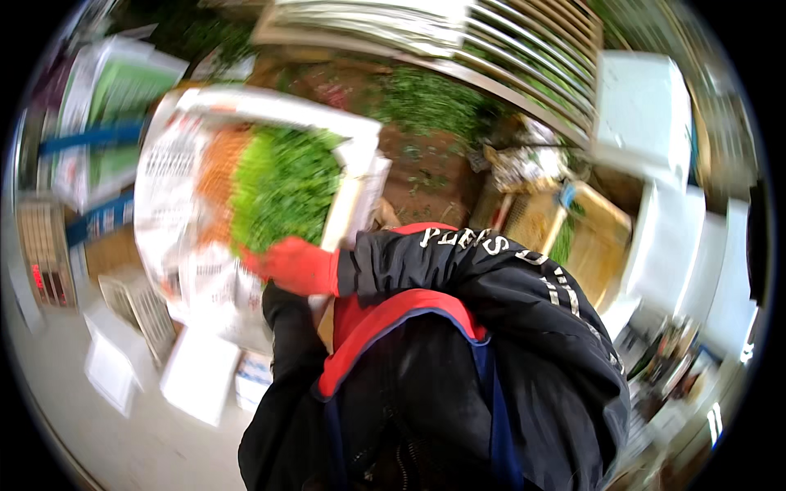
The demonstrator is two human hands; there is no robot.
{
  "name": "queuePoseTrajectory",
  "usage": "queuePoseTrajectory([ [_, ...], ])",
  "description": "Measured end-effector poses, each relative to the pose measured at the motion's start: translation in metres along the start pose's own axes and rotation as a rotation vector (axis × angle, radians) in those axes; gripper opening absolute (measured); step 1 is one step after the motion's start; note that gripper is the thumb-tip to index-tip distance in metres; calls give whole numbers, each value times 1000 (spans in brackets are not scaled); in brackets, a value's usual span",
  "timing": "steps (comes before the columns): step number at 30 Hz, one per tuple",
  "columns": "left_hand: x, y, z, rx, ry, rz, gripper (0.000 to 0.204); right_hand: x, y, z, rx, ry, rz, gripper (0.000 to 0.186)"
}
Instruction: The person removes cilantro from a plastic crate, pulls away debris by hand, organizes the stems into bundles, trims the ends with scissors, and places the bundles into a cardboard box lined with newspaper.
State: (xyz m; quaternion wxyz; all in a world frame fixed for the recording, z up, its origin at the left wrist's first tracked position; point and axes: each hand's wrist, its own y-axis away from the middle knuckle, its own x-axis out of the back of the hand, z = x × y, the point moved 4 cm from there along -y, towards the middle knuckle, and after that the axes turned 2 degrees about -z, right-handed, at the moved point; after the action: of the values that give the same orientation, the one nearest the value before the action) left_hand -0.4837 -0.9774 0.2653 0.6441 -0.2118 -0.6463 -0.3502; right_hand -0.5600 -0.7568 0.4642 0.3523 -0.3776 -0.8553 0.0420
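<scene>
My right hand, in a red glove, reaches leftward to the near edge of a pile of leafy greens. Motion blurs its fingers. My left forearm comes up beneath the right wrist; the left hand is hidden by or merges with the red glove. Light green stems run along the pile's left side, beside a band of orange produce, too blurred to name. The pile lies on printed paper that lines a pale box.
A slatted rack stands at the back above scattered greens. To the right are a yellowish crate and white foam boxes. Blue-banded cartons, a digital scale and white sheets are at the left.
</scene>
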Motion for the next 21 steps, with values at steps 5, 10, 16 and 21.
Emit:
queuePoseTrajectory([
  [5, 37, -62, -9, -132, -148, -108, 48, 60, 145, 59, -555, 70, -26, 28],
  [10, 127, -120, 27, -284, -277, 69, 48, 149, 353, 41, -949, -75, 648, 41],
  [16, 156, 109, 336, -961, 529, -272, 33, 135, 575, -55, -1395, -187, 1348, 33],
  [21, 56, 344, 397, -1020, 641, -899, 30, 24, 719, -40, -1768, -251, 1207, 34],
])
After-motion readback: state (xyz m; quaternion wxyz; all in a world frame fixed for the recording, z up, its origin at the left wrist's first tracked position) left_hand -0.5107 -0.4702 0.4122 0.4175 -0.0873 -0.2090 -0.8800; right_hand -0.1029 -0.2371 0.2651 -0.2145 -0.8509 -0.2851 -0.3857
